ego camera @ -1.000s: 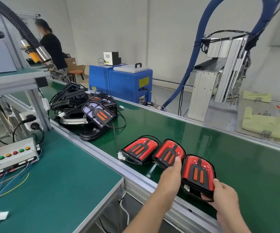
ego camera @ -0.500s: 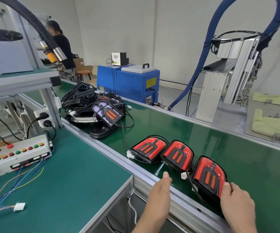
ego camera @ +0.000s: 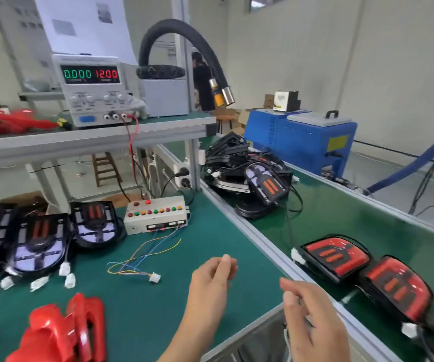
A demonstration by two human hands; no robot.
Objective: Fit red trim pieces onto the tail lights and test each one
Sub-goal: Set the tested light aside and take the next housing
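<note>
Tail lights with red trim fitted point(ego camera: 336, 258) lie in a row on the green conveyor belt at the right. Several untrimmed black tail lights point(ego camera: 38, 241) sit at the left of the green bench, white plugs trailing in front. Loose red trim pieces point(ego camera: 64, 333) are piled at the bottom left. A test box with coloured buttons point(ego camera: 156, 216) stands mid-bench, its coloured wires ending in a white connector point(ego camera: 154, 278). My left hand point(ego camera: 210, 283) hovers above the bench, fingers relaxed, holding nothing. My right hand point(ego camera: 312, 317) hangs over the bench edge, fingers loosely curled and empty.
A power supply point(ego camera: 90, 90) reading 12.00 sits on the upper shelf, beside a black extraction hose point(ego camera: 184, 37). A heap of black tail lights point(ego camera: 247, 176) lies further up the belt. A blue machine point(ego camera: 299, 139) stands behind. A person stands in the background.
My view has swung left from the belt to the bench. Both hands have let go of the trimmed tail light on the belt and come back over the bench, empty.
</note>
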